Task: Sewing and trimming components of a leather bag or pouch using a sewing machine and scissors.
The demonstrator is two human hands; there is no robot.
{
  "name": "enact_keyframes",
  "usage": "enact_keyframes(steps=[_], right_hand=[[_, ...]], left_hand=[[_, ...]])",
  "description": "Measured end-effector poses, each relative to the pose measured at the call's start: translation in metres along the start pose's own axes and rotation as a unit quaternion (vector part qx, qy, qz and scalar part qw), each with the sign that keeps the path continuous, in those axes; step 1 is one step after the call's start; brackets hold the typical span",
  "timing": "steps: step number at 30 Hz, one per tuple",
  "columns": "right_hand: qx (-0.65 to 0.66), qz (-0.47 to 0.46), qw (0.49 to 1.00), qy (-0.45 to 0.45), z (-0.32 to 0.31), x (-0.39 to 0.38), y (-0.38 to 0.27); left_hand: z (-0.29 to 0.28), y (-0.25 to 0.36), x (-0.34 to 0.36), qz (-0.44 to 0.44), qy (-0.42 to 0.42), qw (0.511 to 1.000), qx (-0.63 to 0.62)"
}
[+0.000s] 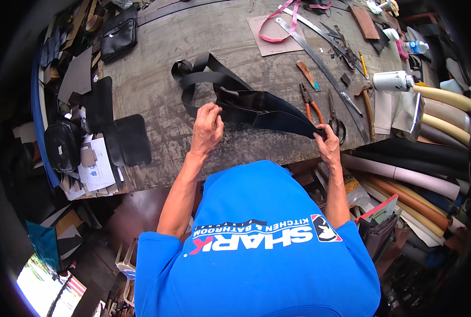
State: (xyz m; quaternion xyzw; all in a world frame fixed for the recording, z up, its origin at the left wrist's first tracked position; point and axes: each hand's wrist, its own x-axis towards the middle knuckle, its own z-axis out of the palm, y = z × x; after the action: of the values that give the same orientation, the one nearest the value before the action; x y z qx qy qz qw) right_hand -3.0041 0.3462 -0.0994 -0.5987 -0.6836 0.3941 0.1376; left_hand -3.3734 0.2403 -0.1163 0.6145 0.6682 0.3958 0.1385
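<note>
A black bag (pixel 280 117) lies on the worktable (pixel 166 37) in front of me, its long mouth parted so that the dark inside shows. Its black strap (pixel 201 78) loops out over the table at the far left of the bag. The fingers of my left hand (pixel 207 129) are pinched together at the bag's left end, by the strap. At the other end, my right hand (pixel 328 145) grips the narrow corner between thumb and fingers. Pliers with orange handles (pixel 310 103) and black-handled scissors (pixel 337 119) lie just beyond my right hand.
Farther right are a hammer (pixel 369 108), a steel ruler (pixel 320 62), a white bottle (pixel 391 81) and rolls of material (pixel 431 198). Black leather pieces (pixel 124 140), papers (pixel 99 164) and a black pouch (pixel 119 37) lie at left. A pink tape (pixel 269 38) rests at the back.
</note>
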Motion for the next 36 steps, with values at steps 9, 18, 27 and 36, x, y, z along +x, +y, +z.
enact_keyframes(steps=[9, 18, 27, 36], right_hand=[[0.007, -0.062, 0.997, 0.042, 0.007, 0.0, 0.009], [-0.018, -0.089, 0.994, 0.066, 0.012, 0.011, 0.027], [-0.012, -0.094, 0.994, 0.063, 0.014, 0.013, 0.031], [-0.156, -0.142, 0.97, 0.118, 0.023, 0.016, 0.015]], left_hand=[[0.023, -0.036, 0.027, -0.045, -0.207, 0.974, 0.082], [0.016, -0.003, 0.029, 0.086, -0.339, 0.935, 0.057], [0.087, 0.012, 0.085, -0.168, -0.618, 0.753, 0.153], [0.033, 0.014, 0.102, -0.07, -0.618, 0.775, 0.111]])
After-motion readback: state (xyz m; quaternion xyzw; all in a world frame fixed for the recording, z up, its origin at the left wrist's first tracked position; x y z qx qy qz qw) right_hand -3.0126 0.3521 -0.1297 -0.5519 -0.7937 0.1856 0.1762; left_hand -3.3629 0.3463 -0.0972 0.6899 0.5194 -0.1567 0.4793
